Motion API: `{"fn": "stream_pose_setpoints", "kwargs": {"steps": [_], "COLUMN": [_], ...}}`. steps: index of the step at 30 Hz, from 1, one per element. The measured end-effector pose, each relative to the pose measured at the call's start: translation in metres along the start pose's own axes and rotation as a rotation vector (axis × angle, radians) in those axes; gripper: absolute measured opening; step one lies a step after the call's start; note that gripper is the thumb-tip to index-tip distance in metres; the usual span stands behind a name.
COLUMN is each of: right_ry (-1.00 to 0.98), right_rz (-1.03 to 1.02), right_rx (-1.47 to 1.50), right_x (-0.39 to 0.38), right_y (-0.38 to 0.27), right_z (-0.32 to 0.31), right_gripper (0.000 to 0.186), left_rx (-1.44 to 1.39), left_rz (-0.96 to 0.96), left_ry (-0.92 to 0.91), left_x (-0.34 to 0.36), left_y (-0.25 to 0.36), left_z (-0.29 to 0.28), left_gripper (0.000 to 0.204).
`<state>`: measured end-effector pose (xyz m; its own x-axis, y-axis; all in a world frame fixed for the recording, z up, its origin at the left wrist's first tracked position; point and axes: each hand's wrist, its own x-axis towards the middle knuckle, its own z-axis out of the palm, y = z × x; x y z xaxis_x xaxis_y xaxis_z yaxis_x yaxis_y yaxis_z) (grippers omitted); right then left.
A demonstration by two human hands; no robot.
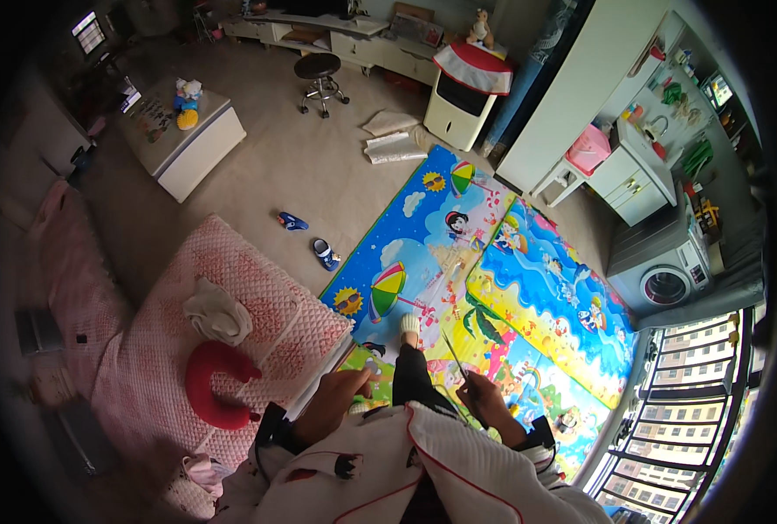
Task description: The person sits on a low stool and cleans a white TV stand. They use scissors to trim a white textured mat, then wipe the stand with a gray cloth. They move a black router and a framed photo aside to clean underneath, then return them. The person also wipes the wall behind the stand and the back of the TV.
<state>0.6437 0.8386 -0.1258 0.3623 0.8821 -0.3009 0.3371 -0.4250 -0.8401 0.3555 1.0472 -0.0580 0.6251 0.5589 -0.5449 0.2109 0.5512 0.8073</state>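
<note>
My right hand (486, 403) is closed on a thin, dark, straight rod (455, 356) that slants up and left from the fingers. The rod's exact kind does not show. Lower left of it, my left hand (336, 395) is closed, thumb side up; whatever it may hold is hidden or too small to name. Both hands are apart, in front of my white robe (362, 476) with red piping. Between them, one foot in a pale sock (409, 327) stands on a colourful cartoon play mat (432, 253).
At left, a pink quilted sofa cover (257, 288) bears a red neck pillow (207, 384) and a crumpled pale cloth (217, 312). Blue clogs (325, 253) lie on the floor beside the mat. A round stool (319, 68) stands farther off; a washing machine (665, 284) stands right, near a barred window.
</note>
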Motion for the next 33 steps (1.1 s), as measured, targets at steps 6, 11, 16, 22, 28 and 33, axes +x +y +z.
{"fn": "stream_pose_setpoints", "kwargs": {"steps": [6, 11, 16, 22, 28, 33], "right_ry": [-0.132, -0.271, -0.328, -0.189, -0.196, -0.111], "right_rz": [-0.018, -0.174, -0.091, -0.038, 0.217, 0.178], "right_rx": [-0.008, 0.000, 0.137, -0.106, -0.063, -0.075], "right_x": [0.149, 0.275, 0.399, 0.504, 0.574, 0.643], "right_y": [-0.002, -0.023, -0.032, -0.073, -0.135, -0.150], "right_z": [-0.058, -0.095, -0.095, -0.093, -0.121, -0.115], "right_gripper": [0.036, 0.029, 0.039, 0.028, 0.037, 0.038], "left_rx": [-0.207, -0.564, -1.176, -0.907, -0.969, -0.835], "left_rz": [-0.105, -0.128, 0.483, 0.558, 0.038, 0.006], "left_ry": [0.099, 0.143, 0.186, 0.150, 0.265, 0.065], "left_x": [0.106, 0.184, 0.247, 0.315, 0.438, 0.511], "left_y": [0.067, 0.125, 0.233, 0.305, 0.300, 0.351], "left_z": [0.020, 0.007, -0.090, -0.173, -0.184, -0.201], "left_gripper": [0.034, 0.044, 0.070, 0.064, 0.043, 0.044]}}
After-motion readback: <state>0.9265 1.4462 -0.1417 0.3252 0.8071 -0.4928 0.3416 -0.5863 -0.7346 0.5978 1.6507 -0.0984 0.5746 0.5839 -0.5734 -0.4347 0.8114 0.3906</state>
